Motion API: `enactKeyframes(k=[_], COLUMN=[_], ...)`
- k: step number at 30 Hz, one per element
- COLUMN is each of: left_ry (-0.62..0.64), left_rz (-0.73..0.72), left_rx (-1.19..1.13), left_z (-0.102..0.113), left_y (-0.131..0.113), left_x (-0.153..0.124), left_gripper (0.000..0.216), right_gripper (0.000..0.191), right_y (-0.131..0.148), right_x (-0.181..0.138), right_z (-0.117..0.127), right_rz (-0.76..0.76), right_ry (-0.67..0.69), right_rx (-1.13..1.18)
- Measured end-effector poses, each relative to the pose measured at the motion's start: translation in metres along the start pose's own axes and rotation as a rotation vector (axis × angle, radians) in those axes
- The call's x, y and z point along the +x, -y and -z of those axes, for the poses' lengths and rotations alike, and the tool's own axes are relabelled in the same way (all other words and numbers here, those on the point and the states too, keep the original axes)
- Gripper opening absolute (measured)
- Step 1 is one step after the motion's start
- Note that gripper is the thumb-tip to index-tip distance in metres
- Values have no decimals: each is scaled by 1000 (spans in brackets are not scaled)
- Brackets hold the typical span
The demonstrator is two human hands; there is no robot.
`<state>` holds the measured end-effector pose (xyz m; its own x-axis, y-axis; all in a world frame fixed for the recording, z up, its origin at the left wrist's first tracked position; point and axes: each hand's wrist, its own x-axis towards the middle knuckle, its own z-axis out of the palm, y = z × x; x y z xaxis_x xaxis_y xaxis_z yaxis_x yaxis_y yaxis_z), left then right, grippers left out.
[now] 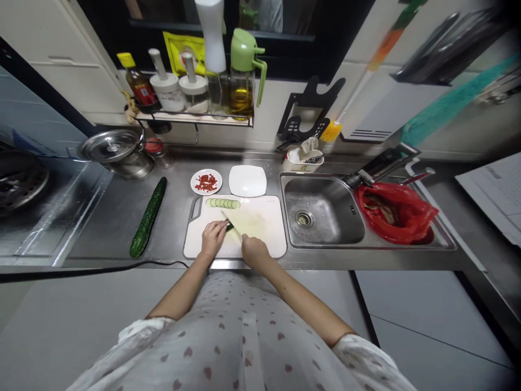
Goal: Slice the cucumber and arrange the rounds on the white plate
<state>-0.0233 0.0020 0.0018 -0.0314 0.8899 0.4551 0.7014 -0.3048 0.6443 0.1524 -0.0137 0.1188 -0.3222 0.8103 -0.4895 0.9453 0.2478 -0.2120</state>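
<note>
A white cutting board (260,250) lies on the steel counter in front of me. My right hand (255,252) is wrapped round the handle of a kitchen knife (233,224), whose blade points away and to the left. Fingers closed, my left hand (214,239) holds down a small dark green cucumber piece (229,226) right beside the blade; much of the piece is hidden by the hand and knife. Along the board's far edge runs an overlapping row of thin cucumber slices (223,203).
Behind the board stand a plate of chopped red bits (207,182) and a white square plate (247,181). A whole cucumber (148,217) lies at left, near a steel pot (118,152). To the right are the sink (325,212) and a red plastic bag (396,214).
</note>
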Motion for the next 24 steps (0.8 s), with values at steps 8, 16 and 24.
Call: enactKeyframes(k=[8,16,24], left_ry=[5,2,8], left_rz=[1,-1,0], left_rx=[-10,-1,-4], left_z=[-2,-1,-1], left_y=[3,2,1], left_x=[-1,0,-1], left_gripper=[21,22,22], right_gripper=[22,25,24], right_y=[5,9,3], right_x=[10,18,3], right_z=[3,4,-3], right_rz=[21,28,7], right_ry=[8,-6,17], right_rx=[10,19,4])
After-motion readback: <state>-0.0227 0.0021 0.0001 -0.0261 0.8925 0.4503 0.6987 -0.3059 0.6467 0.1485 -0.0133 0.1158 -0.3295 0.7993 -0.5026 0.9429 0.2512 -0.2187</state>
